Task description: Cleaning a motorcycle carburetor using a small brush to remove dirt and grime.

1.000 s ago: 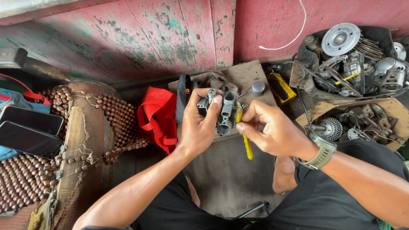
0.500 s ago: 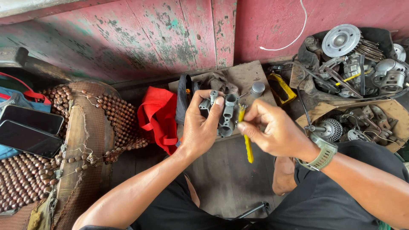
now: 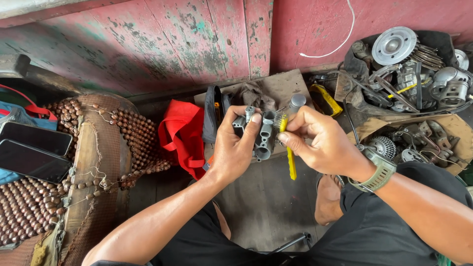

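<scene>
At the centre of the frame we see the left hand [image 3: 231,150] wrapped around a grey metal carburetor body [image 3: 260,133], its fingers curled behind the part and the thumb pressed against its front. Just right of it, the right hand [image 3: 320,143] has its fingers pinched together on a yellow-handled tool [image 3: 289,160], whose handle hangs down below the hand while its upper end meets the carburetor; it may be a small brush or a screwdriver, but its tip is too hidden for us to tell. A green watch [image 3: 377,170] sits on the right wrist.

Behind the hands lies a brown board [image 3: 288,86] with a grey rag [image 3: 253,93] on it. Left of centre a red cloth [image 3: 182,135] lies crumpled on the floor. In the upper right of the frame is a heap of metal engine parts [image 3: 414,69]. At the left edge two dark phones [image 3: 34,150] rest beside a wooden beaded seat cover [image 3: 123,143].
</scene>
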